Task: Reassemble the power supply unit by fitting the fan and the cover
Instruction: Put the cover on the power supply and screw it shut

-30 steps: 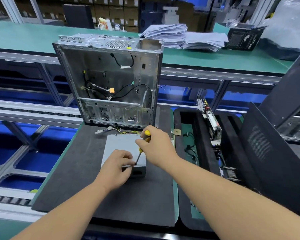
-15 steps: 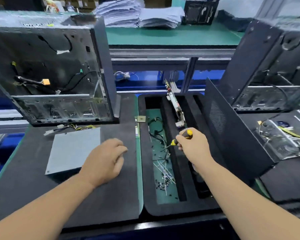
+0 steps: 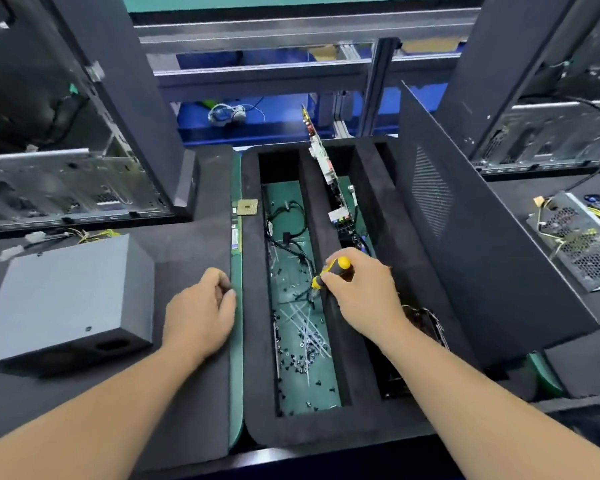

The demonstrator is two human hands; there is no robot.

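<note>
From the head camera, the right hand [image 3: 364, 292] grips a screwdriver [image 3: 329, 271] with a yellow and black handle, fingers curled round it, its tip pointing down into the left compartment of a black foam tray [image 3: 257, 375]. That compartment has a green floor scattered with small dark screws [image 3: 300, 358], clear cable ties [image 3: 307, 323] and a few black cables [image 3: 288, 223]. The next compartment to the right holds a circuit board [image 3: 326, 168] standing on edge.

The left hand [image 3: 201, 313] rests on the dark foam mat [image 3: 187, 237] covering the counter, at the mat's right edge just beside the tray, its fingers loosely curled and holding nothing.

The power supply unit [image 3: 63, 299], a closed grey metal box, lies on the mat to the left of the left hand, apart from it. Yellow and black wires [image 3: 90, 233] with white connectors trail from its far side. Behind it stands an open computer case [image 3: 66, 140], its bare metal interior facing the camera.

A black perforated side panel [image 3: 465, 220] leans upright against the right side of the tray. Further right, another power supply [image 3: 582, 237] with a mesh face and yellow wires lies on the counter, in front of a second open case [image 3: 551, 109]. A small square chip [image 3: 247, 206] sits on the tray's left rim.
</note>
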